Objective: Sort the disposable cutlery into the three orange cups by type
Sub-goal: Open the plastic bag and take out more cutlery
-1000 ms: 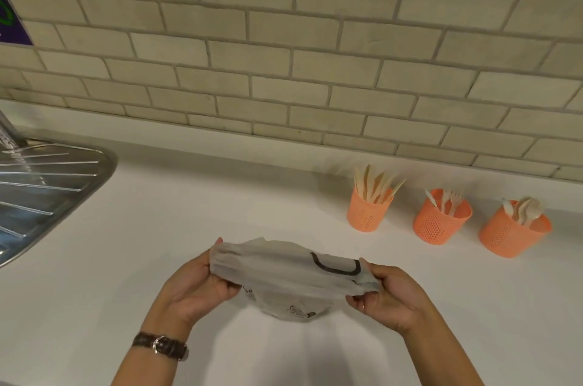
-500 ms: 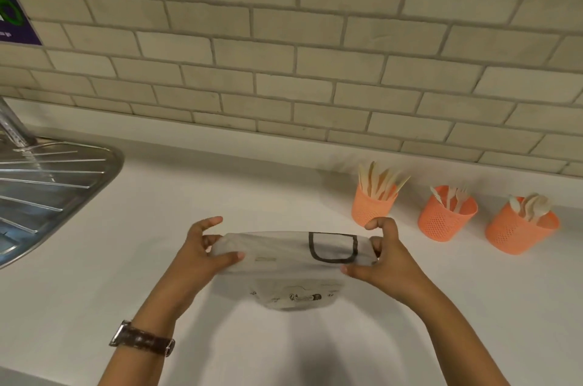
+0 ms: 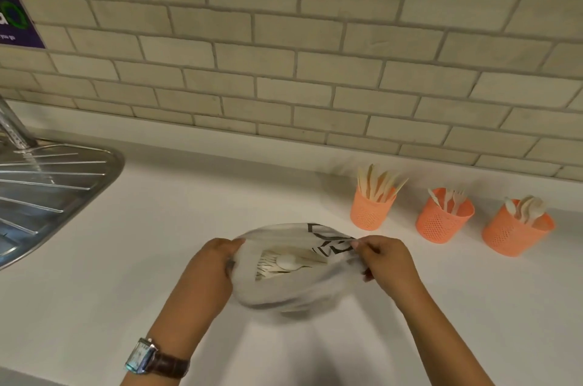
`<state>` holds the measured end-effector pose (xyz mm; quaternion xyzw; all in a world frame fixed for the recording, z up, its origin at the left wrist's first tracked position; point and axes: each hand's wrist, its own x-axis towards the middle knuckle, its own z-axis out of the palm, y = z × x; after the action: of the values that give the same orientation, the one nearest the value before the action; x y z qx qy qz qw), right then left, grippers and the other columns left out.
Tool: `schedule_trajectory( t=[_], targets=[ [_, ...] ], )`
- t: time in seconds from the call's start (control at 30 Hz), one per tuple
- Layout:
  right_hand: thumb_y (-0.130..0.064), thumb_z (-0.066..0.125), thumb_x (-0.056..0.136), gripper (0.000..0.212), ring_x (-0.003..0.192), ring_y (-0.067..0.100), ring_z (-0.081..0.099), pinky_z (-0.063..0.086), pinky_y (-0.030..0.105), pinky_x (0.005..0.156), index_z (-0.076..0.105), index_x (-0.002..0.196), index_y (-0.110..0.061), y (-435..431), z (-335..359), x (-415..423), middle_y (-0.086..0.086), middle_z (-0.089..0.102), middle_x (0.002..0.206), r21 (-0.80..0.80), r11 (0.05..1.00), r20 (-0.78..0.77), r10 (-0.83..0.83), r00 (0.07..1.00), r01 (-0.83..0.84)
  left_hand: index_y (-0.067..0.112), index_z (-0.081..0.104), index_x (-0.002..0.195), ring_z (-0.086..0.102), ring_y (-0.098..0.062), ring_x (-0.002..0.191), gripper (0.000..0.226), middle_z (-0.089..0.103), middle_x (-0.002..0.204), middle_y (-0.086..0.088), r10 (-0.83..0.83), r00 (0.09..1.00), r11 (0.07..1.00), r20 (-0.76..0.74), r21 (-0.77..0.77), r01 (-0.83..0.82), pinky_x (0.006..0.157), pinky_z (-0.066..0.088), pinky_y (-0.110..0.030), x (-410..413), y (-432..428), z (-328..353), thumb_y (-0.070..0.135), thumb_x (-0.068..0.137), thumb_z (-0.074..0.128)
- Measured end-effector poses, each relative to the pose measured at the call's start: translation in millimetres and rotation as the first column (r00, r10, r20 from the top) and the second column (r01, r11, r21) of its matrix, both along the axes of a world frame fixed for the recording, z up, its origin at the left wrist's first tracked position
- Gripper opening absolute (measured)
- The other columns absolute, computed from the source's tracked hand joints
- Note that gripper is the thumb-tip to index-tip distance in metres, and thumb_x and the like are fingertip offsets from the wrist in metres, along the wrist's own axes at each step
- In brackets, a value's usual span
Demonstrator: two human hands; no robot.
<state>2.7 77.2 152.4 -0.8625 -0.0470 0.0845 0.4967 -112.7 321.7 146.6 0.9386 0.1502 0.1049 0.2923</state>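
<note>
A translucent grey plastic bag point(image 3: 284, 291) hangs over the white counter, its mouth pulled wide. My left hand point(image 3: 211, 269) grips the bag's left rim and my right hand point(image 3: 385, 259) pinches its right rim. Inside the bag lie pale wooden pieces of cutlery point(image 3: 287, 261), a spoon bowl on top. Three orange mesh cups stand by the wall at the right: the left cup point(image 3: 370, 212) holds knives, the middle cup point(image 3: 441, 221) holds forks, the right cup point(image 3: 512, 232) holds spoons.
A steel sink drainer point(image 3: 47, 193) with a tap fills the left edge. The white counter point(image 3: 157, 243) runs back to a tiled wall point(image 3: 284, 54). A purple sign point(image 3: 15, 20) hangs at the far left.
My hands have pulled the bag's mouth apart, so the cutlery inside now shows. The view has shifted down and closer to the bag.
</note>
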Motion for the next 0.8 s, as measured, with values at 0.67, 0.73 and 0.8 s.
schedule_trajectory(
  t=[0.67, 0.73, 0.8],
  targets=[
    [-0.037, 0.078, 0.065, 0.047, 0.071, 0.021, 0.065, 0.053, 0.033, 0.066, 0.059, 0.096, -0.007, -11, -17, 19, 0.011, 0.068, 0.082, 0.534, 0.827, -0.616, 0.238, 0.751, 0.175, 0.009, 0.057, 0.072, 0.062, -0.02, 0.061, 0.009, 0.06, 0.073, -0.008, 0.04, 0.988, -0.021, -0.15, -0.989, -0.149, 0.058, 0.055, -0.031, 12, 4, -19, 0.01, 0.07, 0.065],
    [-0.028, 0.092, 0.05, 0.081, 0.078, 0.018, 0.063, 0.048, 0.027, 0.068, 0.046, 0.114, -0.013, -15, -21, 18, 0.007, 0.067, 0.089, 0.304, 0.951, -0.471, 0.195, 0.86, -0.048, 0.014, 0.05, 0.08, 0.058, -0.014, 0.059, 0.034, 0.059, 0.07, -0.003, 0.013, 0.99, 0.247, -0.141, -0.959, -0.14, 0.059, 0.048, -0.03, 7, 5, -22, 0.017, 0.058, 0.076],
    [-0.014, 0.089, 0.058, 0.077, 0.083, 0.018, 0.06, 0.046, 0.024, 0.07, 0.038, 0.117, -0.021, -13, -19, 14, 0.005, 0.063, 0.09, 0.174, 0.972, -0.308, 0.203, 0.929, -0.155, 0.019, 0.045, 0.083, 0.057, -0.018, 0.068, 0.046, 0.058, 0.083, 0.001, 0.029, 0.992, 0.519, -0.121, -0.847, -0.119, 0.064, 0.043, -0.031, 2, 4, -23, 0.022, 0.054, 0.08]
  ],
)
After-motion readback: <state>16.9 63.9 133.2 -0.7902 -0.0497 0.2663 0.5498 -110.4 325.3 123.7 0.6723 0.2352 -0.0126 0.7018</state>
